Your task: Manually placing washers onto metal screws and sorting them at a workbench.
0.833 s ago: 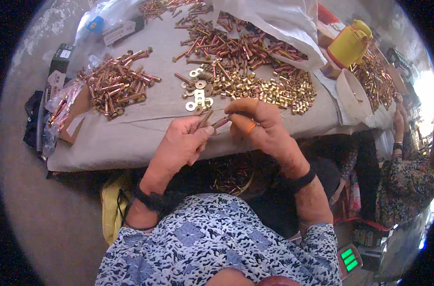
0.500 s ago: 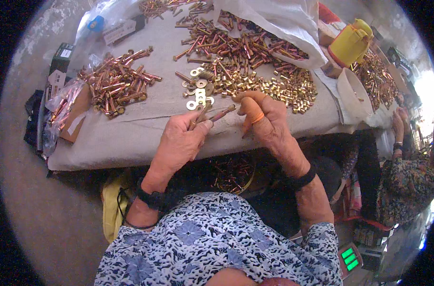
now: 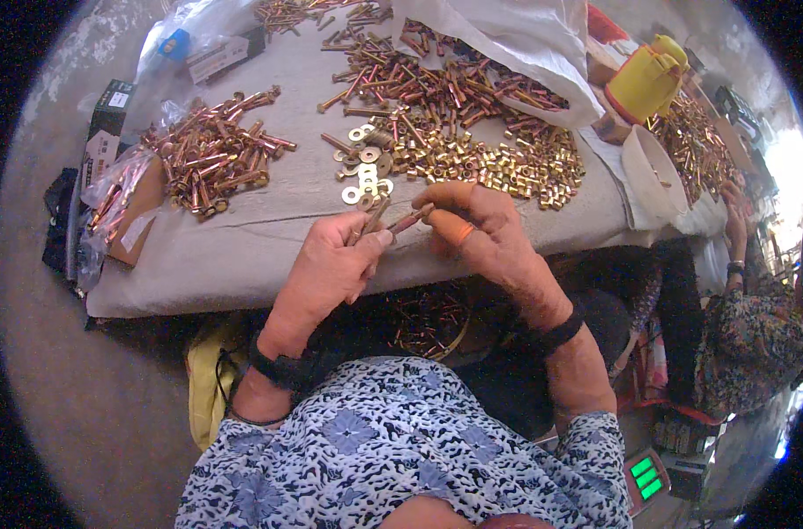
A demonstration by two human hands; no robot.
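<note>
My left hand [image 3: 324, 263] is closed around a couple of brass-coloured bolts above the table's front edge. One bolt [image 3: 406, 222] points right, and its far end meets the fingertips of my right hand [image 3: 498, 238]. Orange finger covers [image 3: 454, 227] sit on the right thumb and forefinger, which pinch that end; any small part between them is hidden. Just beyond my hands lie flat washers [image 3: 368, 173] and a spread of short gold sleeves or nuts [image 3: 534, 167]. A large heap of bolts [image 3: 445, 79] lies behind them.
A second bolt pile [image 3: 216, 163] lies left, beside a cardboard box [image 3: 138, 212] with plastic bags. Right are a white sack [image 3: 542, 53], a yellow jug [image 3: 646, 84] and a white tub [image 3: 653, 176]. Another person's hand [image 3: 735, 212] is at far right. A basin of bolts [image 3: 428, 322] sits below the table.
My right hand has moved left and closed its fingertips on the end of the bolt. My left hand has barely moved.
</note>
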